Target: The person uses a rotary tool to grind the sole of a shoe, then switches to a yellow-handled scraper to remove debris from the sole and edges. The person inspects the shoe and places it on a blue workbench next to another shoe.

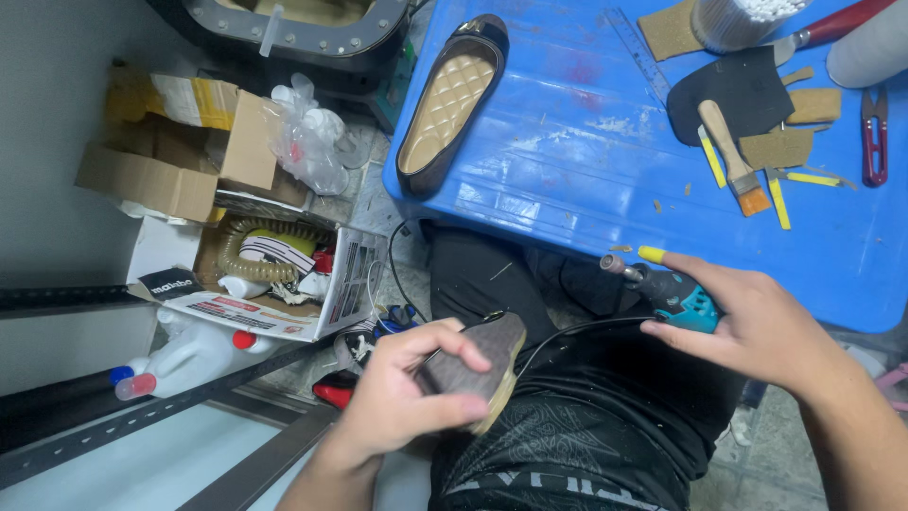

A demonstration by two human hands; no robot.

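Your left hand (397, 402) sits lowest and closest, fingers and thumb wrapped around a flat shoe (482, 364) turned sole-up over your lap, its grey sole facing you and a pale edge showing along the rim. Your right hand (757, 326) is closed around a teal rotary tool (662, 289), index finger (capped in a yellow fingertip guard) stretched along the body toward the small bit at the nose. That bit points away from the shoe and is well apart from it, so no contact is being made right now. A black cord (577, 331) trails from the tool across your dark trousers.

Judging from this, one shoe looks finished or set aside: its mate, a black flat with a quilted tan insole (452, 99), rests on the blue table's (567, 180) corner. The one in your hand seems mid-way, its sole fitted but the edge probably not yet dressed.

On the table, scuffed and dotted with scraps, lie a wooden-handled brush (733, 156) with orange bristles across a black sole blank (733, 90), cork-coloured offcuts, yellow strips, a steel ruler and red-handled pliers (875, 137). Down on the floor to your left stand open cardboard boxes (175, 156), a crumpled plastic bag and a white jug (189, 355).
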